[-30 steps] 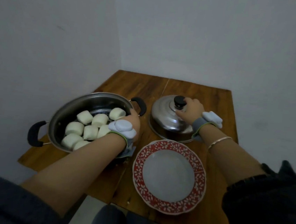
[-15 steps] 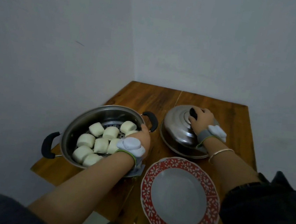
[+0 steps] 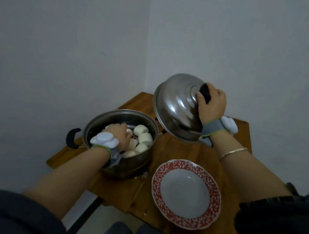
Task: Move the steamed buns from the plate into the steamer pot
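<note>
The steel steamer pot (image 3: 134, 169) stands on the left of the table with several white steamed buns (image 3: 144, 138) inside. My left hand (image 3: 121, 136) reaches into the pot and lies on the buns, fingers bent down; whether it grips one is hidden. My right hand (image 3: 211, 106) grips the black knob of the steel lid (image 3: 174, 103), which hangs tilted in the air to the right of and above the pot. The red-rimmed plate (image 3: 182, 166) in front of the lid has no buns on it.
The small wooden table (image 3: 184, 150) sits in a corner, with grey walls close on the left and behind. The pot's black handle (image 3: 71, 136) sticks out toward the left wall. My knees show below the table's front edge.
My right hand has lifted the lid off the table and tipped it up beside the pot. My left hand has moved from the pot's right rim into the pot, onto the buns.
</note>
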The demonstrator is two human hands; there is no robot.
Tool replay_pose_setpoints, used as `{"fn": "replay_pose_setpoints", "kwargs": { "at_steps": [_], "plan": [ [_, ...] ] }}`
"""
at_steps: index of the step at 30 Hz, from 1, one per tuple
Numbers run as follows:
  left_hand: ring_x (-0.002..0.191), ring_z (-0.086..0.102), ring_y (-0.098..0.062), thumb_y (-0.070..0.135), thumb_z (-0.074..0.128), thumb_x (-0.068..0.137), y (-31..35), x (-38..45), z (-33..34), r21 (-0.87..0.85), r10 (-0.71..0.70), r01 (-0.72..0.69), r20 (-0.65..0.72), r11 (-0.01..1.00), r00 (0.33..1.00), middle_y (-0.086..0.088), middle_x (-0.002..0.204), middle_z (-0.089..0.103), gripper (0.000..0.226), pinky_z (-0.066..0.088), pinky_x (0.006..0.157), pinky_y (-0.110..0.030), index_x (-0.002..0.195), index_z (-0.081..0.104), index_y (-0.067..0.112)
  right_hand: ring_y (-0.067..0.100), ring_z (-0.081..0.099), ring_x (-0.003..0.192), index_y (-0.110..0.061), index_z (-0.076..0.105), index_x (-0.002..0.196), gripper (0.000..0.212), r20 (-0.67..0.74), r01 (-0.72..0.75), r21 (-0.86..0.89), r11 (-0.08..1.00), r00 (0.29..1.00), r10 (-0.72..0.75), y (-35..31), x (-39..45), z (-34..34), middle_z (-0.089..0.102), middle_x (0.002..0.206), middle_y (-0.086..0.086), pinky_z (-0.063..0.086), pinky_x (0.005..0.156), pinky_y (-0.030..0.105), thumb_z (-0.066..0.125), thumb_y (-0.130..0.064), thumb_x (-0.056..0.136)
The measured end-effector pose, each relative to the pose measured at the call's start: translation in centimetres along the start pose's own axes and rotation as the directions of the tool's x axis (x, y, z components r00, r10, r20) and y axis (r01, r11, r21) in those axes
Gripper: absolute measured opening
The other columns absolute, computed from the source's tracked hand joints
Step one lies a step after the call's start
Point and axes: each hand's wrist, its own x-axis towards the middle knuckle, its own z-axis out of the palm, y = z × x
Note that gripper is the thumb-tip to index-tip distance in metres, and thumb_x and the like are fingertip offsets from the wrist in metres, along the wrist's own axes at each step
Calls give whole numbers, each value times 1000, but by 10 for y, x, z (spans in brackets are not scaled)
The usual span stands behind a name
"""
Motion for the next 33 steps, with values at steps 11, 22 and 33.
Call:
{"fn": "replay_pose_setpoints", "kwargs": {
  "at_steps": [11,22,33],
  "plan": [
    [118,54,-33,21,35,100,-100,-25,-3,-19,-205,206,55,978,977,-22,129,56,37,43,95,-33,122,55,-3,34,47,123,-11,49,136,46,481,361,-75,929,829,-284,-89,-47,76,52,130,22,33,105,33,56,-21,91],
    [137,38,-29,30,25,100,-127,-33,2,-69,-32,35,48,997,998,-16,147,43,51,32,110,-32,143,34,4,33,48,121,-11,50,135,45,561,416,-93,905,772,-298,-111,-61,115,55,126,23,35,101,33,56,-20,91],
    [150,9,-27,27,28,101,-126,-41,4,2,-31,31,84,1000,996,-15,161,12,58,9,121,-30,151,11,4,30,44,128,-10,46,138,47,566,401,-93,911,775,-283,-114,-72,122,51,137,18,32,107,32,55,-21,92]
  ]
}}
